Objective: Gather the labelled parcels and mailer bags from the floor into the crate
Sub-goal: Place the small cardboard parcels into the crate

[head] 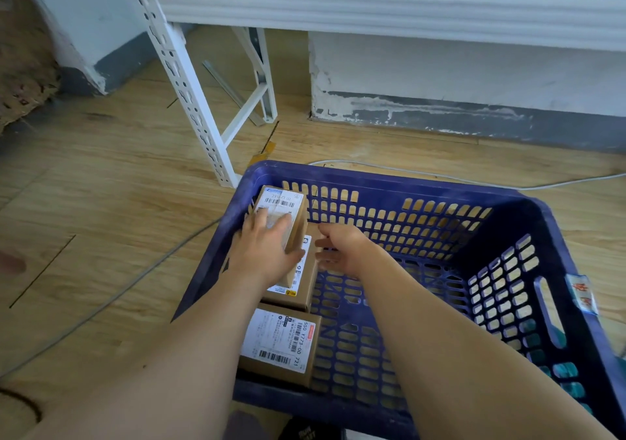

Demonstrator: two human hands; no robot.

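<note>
If the left hand (267,248) lets go too soon, the far parcel (281,209) could tip over. It is tilted up, with its far end by the back corner of the blue crate (389,182) and its near end resting on the middle parcel (299,290). It could also slide off to the right, onto the bare crate bottom, and land label down. A hard push could knock the middle parcel crooked too. The near parcel (281,344) lies flat by the crate's left wall and looks safe.

The left hand holds the far parcel. Its fingers lie nearly straight on the white label. Its thumb hooks round the parcel's right edge, so the box is pinched between them. The right hand (338,250) holds nothing. Its fingers are a little apart and loosely bent, and they point at the parcels. They are just beside the middle one, but I cannot tell if they touch it. I think this hand is ready to steady the box.

All three parcels are inside the crate, in a row along its left side. The crate sits on the wooden floor (118,185), next to a white shelf leg (189,101). No parcels or mailer bags show on the floor here.
</note>
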